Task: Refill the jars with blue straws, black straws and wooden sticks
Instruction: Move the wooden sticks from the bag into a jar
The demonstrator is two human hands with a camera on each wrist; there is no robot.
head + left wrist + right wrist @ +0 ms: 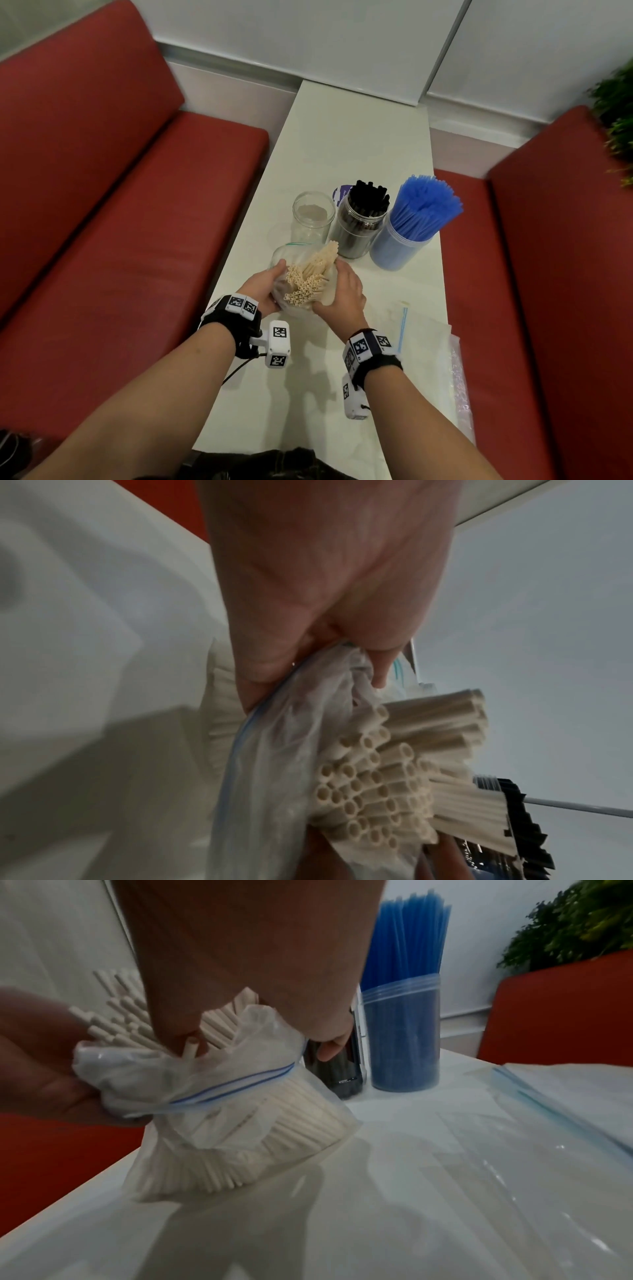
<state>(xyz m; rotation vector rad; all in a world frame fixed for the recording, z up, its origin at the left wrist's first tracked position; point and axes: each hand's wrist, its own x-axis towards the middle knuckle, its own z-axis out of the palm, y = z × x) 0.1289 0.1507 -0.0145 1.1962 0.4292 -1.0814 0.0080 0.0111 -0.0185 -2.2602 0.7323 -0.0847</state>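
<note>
Currently your left hand [262, 291] and right hand [344, 291] have fingers clamped on the zip bag [240, 1118] of wooden sticks [310, 279], bag bottom on worktop [359, 144]; empty jar [312, 217] just behind.

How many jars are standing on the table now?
3: the empty glass jar on the left, the black-straw jar in the middle, the blue-straw jar on the right. None seems hidden.

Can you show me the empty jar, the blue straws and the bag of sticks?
empty jar [312, 216], head view, glass wall.
blue straws [426, 205], head view, fanned tops.
bag of sticks [240, 1123], right wrist view, plastic side.
</note>
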